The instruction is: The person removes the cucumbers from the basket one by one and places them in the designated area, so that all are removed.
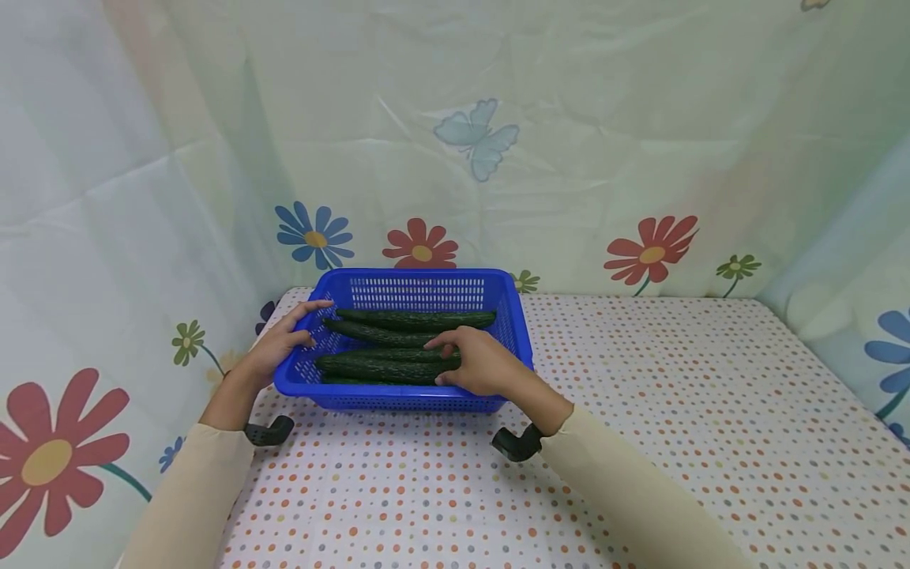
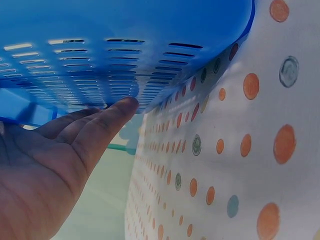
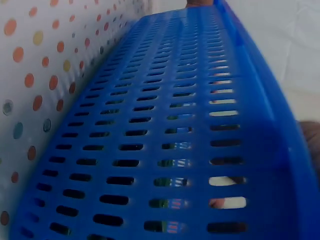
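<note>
Several dark green cucumbers (image 1: 415, 321) lie side by side in a blue plastic basket (image 1: 426, 390) with slotted walls. My left hand (image 1: 282, 338) is at the basket's left rim, index finger and thumb reaching over it. In the left wrist view, straight fingers (image 2: 92, 131) lie along the outer wall. Over the right part of the basket, my right hand (image 1: 478, 362) has thumb and forefinger spread about the nearer cucumbers (image 1: 387, 369). The slotted front wall (image 3: 145, 120) fills much of the right wrist view and hides most of that hand.
The basket stands at the back left of a table with a dotted cloth (image 1: 640, 411). Close behind it hangs a flowered curtain (image 1: 569, 213), which also runs down both sides. A black wrist mount (image 1: 517, 444) juts out beneath the right wrist.
</note>
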{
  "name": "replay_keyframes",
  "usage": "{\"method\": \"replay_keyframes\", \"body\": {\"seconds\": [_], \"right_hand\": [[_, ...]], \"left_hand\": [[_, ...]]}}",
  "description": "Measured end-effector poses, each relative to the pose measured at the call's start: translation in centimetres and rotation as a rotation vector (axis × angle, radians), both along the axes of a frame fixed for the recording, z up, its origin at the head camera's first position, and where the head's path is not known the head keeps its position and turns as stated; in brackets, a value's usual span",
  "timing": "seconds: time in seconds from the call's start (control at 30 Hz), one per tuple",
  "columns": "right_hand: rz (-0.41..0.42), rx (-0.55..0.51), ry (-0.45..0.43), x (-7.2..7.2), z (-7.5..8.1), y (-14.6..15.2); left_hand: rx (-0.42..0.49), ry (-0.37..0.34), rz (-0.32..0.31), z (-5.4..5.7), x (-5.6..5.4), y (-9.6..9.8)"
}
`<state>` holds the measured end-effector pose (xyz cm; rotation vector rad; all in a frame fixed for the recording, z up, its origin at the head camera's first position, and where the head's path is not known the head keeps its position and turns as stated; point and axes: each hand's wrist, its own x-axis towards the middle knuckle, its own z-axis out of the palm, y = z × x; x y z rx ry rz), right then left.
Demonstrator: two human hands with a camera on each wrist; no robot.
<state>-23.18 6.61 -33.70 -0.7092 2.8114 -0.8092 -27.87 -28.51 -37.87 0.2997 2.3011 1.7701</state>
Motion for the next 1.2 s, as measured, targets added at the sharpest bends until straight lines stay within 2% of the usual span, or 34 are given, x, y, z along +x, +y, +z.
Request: {"method": "replay_keyframes", "body": {"seconds": [0.17,0.33,0.47,0.6,0.83,1.2], "right_hand": [[-0.045,0.076,-0.009,-0.7,-0.1,-0.2],[0.006,0.105,-0.005,-1.5,-0.4,-0.5],[0.04,0.093,-0.083,-2.1,-0.8,-0.7],[0.038,0.107,-0.13,-2.5,-1.1,-0.7],[0.027,0.189,-0.087,-2.7,-1.4,-0.9],[0.049,0.232,-0.039,-2.5,-1.4,-1.1]], "left_hand": [[-0.004,0.004,0.0,0.0,0.0,0.1],[0.009,0.008,-0.008,0.1,0.2,-0.1],[0.022,0.016,-0.031,0.1,0.1,0.0],[0.02,0.01,-0.024,0.1,0.1,0.1],[0.018,0.001,-0.018,0.3,0.2,0.1],[0.019,0.001,-0.02,0.4,0.4,0.2]]}}
